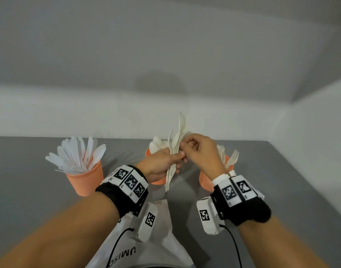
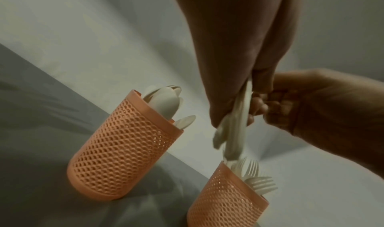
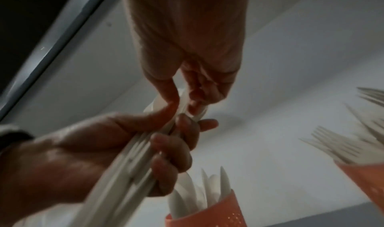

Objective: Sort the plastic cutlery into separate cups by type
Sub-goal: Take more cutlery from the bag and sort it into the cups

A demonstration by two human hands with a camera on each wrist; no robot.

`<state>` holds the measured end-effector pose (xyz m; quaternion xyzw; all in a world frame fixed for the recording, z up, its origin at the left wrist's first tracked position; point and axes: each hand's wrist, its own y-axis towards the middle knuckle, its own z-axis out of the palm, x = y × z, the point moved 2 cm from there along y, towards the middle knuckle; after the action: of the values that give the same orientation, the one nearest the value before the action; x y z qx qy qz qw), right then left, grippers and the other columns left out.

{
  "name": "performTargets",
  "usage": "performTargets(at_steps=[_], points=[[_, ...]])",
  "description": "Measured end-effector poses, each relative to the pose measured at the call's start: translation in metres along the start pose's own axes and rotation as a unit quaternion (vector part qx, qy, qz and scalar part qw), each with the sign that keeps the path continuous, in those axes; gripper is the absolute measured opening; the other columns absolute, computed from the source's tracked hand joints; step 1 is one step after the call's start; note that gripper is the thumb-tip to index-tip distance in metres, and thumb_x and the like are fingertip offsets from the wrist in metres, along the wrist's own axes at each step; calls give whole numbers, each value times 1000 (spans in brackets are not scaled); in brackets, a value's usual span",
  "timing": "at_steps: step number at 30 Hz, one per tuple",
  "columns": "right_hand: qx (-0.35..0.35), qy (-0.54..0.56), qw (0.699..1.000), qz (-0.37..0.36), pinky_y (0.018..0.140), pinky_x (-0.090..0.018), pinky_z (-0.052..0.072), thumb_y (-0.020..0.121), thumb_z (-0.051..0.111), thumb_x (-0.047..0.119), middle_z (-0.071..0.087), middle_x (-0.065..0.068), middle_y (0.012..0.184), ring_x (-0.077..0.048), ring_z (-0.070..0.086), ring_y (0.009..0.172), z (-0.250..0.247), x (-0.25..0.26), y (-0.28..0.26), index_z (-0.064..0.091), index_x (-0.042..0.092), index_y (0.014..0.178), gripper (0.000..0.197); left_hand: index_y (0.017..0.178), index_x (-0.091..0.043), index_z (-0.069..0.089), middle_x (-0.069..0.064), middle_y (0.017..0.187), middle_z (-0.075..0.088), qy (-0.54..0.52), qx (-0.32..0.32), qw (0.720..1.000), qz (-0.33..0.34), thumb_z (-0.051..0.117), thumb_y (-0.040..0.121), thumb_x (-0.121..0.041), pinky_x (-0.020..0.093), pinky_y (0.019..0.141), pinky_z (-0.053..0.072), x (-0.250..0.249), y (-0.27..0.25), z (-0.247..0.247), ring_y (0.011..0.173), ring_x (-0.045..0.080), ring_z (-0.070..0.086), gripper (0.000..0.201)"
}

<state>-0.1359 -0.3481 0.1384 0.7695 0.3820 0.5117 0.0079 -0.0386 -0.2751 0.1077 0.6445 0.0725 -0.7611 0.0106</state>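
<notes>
Above the grey table (image 1: 30,200) my left hand (image 1: 161,164) grips a bundle of white plastic cutlery (image 1: 182,123) upright by its handles. My right hand (image 1: 197,150) pinches one piece near the top of that bundle; its type is unclear. Three orange mesh cups stand in a row. The left cup (image 1: 84,180) holds knives. Spoons fill the middle cup (image 2: 122,148), which sits partly hidden behind my left hand in the head view. Forks stand in the right cup (image 1: 205,181). The right wrist view shows the right hand's fingertips (image 3: 193,109) on a piece just above my left thumb.
A white paper bag (image 1: 161,235) with dark lettering lies at the table's front edge under my wrists. A pale wall rises right behind the cups. The table's right edge (image 1: 301,180) runs diagonally past the fork cup.
</notes>
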Motion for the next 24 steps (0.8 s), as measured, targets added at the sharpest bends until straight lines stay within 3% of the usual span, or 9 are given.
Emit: performTargets(at_steps=[2,5,7,10,13,16,19,22,24], points=[[5,-21,999,35,57,-13,43,84,62,12,58,5,59,-4,55,55,6,-5,0,65,8,76,9,85,-15,53,-11,56,54,1,1,1000,-3,41,98,-14,19,55,38,2,-3,-2,47,1,42,17],[29,7,998,52,55,-8,42,85,64,16,57,6,59,0,54,53,8,-4,0,64,8,78,10,88,-13,54,-5,64,50,7,1,1000,2,42,97,-14,19,56,38,2,-7,-7,52,2,41,15],[46,12,998,44,59,-11,43,83,65,16,58,4,64,-1,54,58,8,-1,-2,62,11,75,10,88,-15,55,-10,57,52,13,-8,1000,-2,42,97,-12,17,54,39,1,-8,-9,54,4,41,16],[49,-20,998,42,70,-30,48,84,62,13,59,0,67,-17,57,68,11,-3,-4,53,21,65,22,81,-15,54,-9,53,52,24,-19,999,-18,42,97,-12,20,56,40,3,-10,-6,54,6,42,20],[38,17,996,83,68,-38,52,86,52,7,57,-3,60,-22,60,59,8,-3,-6,45,17,63,26,82,-11,55,-8,51,54,-26,-6,999,-20,40,98,-13,17,52,42,3,-11,-3,47,3,48,22],[26,127,985,113,65,-39,55,91,44,5,61,-12,71,-24,64,64,-1,0,-8,39,13,71,22,90,-7,58,-4,58,53,-101,-25,994,-27,43,97,-14,17,48,42,4,-10,-8,46,5,48,18],[0,126,989,81,59,-34,48,92,41,5,65,-8,76,-24,57,67,-15,3,-4,37,15,74,21,94,-9,62,-2,62,52,-98,-54,993,-31,44,96,-16,21,50,41,8,-8,-14,51,8,46,19],[-72,81,994,26,66,-23,42,89,43,1,63,-8,75,-11,53,65,-40,-2,3,41,17,96,17,103,-9,62,-3,62,53,-96,-51,994,-25,41,98,-15,20,51,42,8,-8,-14,52,8,46,22],[-110,36,993,28,69,-23,45,87,49,2,61,-10,73,-13,54,65,-57,-17,8,35,21,124,44,107,-9,61,-2,63,52,-90,-39,995,-20,41,98,-16,21,52,41,9,-9,-14,51,9,44,23]])
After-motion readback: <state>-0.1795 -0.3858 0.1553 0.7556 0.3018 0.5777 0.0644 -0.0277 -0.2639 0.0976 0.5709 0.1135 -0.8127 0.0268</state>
